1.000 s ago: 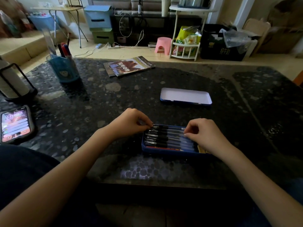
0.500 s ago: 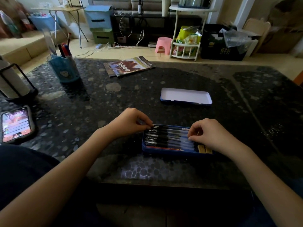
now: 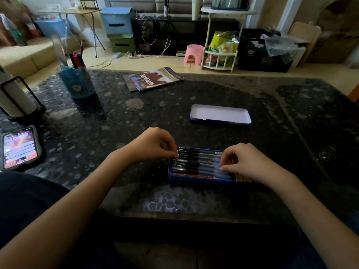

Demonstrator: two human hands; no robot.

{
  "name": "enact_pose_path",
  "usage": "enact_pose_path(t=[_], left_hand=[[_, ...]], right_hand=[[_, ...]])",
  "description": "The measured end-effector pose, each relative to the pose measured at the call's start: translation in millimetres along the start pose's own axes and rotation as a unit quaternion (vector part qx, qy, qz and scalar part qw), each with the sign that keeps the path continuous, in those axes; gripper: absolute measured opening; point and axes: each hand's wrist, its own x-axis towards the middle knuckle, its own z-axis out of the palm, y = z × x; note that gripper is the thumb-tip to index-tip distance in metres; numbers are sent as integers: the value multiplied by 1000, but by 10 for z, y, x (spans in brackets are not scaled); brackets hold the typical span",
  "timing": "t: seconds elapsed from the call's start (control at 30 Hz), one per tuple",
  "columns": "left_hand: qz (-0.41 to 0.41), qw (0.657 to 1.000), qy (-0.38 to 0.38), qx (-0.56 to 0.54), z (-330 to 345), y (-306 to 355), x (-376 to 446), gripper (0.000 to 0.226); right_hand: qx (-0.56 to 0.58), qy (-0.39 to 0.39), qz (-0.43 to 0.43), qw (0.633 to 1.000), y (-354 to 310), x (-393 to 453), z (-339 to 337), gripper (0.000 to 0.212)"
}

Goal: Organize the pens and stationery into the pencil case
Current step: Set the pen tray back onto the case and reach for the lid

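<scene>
Dark speckled table (image 3: 136, 117) carried the pencil case (image 3: 202, 179) near its front edge; left hand (image 3: 153, 145) and right hand (image 3: 246, 162) pinched pens (image 3: 200, 164) at their ends; light, slippery, likely to roll.

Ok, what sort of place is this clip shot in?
Most likely a lived-in home living room. A sofa runs along the left wall, a pink stool and a power strip with cables sit on the floor, and a dark stone table serves as the work surface.
</scene>
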Motion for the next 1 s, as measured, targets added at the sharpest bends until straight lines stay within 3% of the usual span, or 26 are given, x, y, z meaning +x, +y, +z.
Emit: enact_pose_path(t=[0.3, 0.7, 1.0], left_hand=[[-20, 998, -36, 57, 7, 18, 15, 12], [-37, 997, -66, 10, 4, 51, -5, 12], [-55, 994, -90, 2, 19, 32, 17, 14]], right_hand=[[-32, 18, -2, 999, -27, -22, 18, 9], [-106, 56, -22, 993, -98, -79, 6, 10], [-122, 39, -52, 990, -90, -88, -9, 11]])
